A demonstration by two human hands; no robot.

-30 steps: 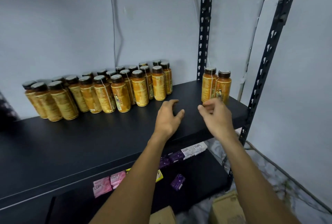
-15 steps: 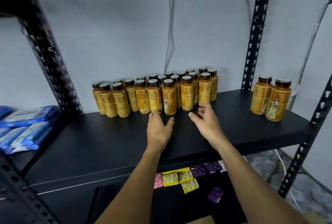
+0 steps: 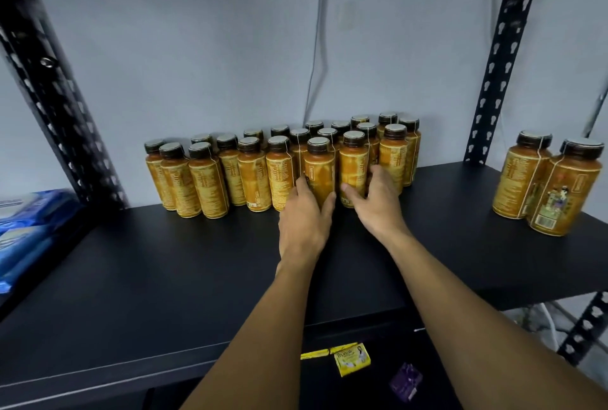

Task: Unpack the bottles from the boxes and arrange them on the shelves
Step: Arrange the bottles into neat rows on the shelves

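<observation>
Several orange bottles with dark caps stand in a cluster (image 3: 253,176) at the back of a black shelf (image 3: 164,261), against the wall. My left hand (image 3: 304,222) grips the lower part of one front bottle (image 3: 319,167). My right hand (image 3: 375,202) grips the bottle just to its right (image 3: 353,162). Two more orange bottles (image 3: 546,185) stand apart at the shelf's right end.
Black perforated uprights rise at the left (image 3: 49,87) and right (image 3: 500,57). Blue packets (image 3: 29,225) lie on the neighbouring shelf to the left. On the shelf below lie yellow packets (image 3: 350,358) and a purple one (image 3: 406,381).
Both hands have moved forward from the open shelf and closed round two front bottles of the cluster. The view has shifted left and closer.
</observation>
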